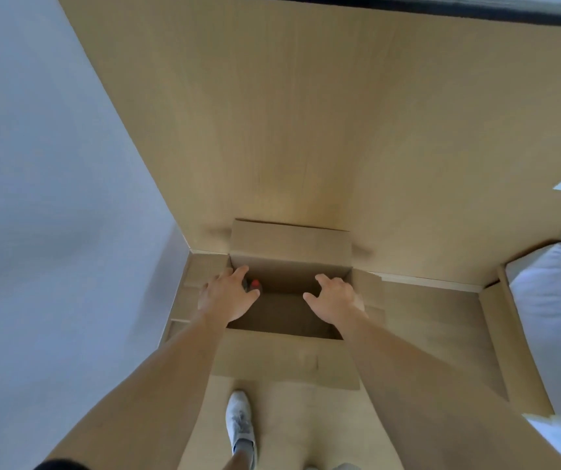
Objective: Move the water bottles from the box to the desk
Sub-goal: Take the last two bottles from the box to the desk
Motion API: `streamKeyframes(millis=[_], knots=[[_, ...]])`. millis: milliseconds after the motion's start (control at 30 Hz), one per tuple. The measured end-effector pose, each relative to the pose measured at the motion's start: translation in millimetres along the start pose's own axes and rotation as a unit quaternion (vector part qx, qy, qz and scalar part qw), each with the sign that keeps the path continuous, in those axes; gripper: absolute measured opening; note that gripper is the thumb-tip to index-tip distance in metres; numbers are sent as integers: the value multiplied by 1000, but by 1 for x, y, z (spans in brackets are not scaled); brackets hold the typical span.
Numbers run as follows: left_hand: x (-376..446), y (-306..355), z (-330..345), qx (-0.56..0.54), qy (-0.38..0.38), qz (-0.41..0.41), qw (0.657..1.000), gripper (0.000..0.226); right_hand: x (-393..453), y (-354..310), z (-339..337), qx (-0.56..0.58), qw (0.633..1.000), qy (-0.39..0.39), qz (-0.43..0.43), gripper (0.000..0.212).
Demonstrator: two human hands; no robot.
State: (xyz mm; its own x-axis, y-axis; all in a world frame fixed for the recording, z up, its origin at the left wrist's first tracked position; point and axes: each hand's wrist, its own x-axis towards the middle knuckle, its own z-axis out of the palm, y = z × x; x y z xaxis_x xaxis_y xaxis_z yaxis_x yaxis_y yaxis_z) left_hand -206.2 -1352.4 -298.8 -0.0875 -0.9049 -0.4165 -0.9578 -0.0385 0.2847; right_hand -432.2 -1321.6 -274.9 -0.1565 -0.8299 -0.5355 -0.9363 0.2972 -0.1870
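My left hand (pixel 226 296), fingers spread, hovers directly above the red-capped bottle (pixel 255 285); my right hand (pixel 335 300) hangs open, farther off.

The open cardboard box (pixel 291 266) gapes wide between its spread flaps, its middle free, with one red-capped bottle (pixel 254 285) at the left wall under the left hand (pixel 226 296).
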Motion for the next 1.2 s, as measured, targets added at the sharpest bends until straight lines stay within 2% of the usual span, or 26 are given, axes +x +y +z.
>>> streamKeyframes(millis=[267, 667, 933, 1200], knots=[[104, -30, 52, -23, -86, -10, 996, 70, 113, -19, 42, 9, 998, -45, 40, 61], [227, -62, 192, -88, -124, -112, 982, 76, 287, 3, 154, -14, 994, -107, 36, 62], [282, -81, 279, -139, -97, -177, 970, 83, 364, 11, 253, -22, 992, -127, 12, 65], [318, -102, 322, -179, -13, -212, 960, 95, 417, -7, 315, 0, 991, -125, -55, 69]])
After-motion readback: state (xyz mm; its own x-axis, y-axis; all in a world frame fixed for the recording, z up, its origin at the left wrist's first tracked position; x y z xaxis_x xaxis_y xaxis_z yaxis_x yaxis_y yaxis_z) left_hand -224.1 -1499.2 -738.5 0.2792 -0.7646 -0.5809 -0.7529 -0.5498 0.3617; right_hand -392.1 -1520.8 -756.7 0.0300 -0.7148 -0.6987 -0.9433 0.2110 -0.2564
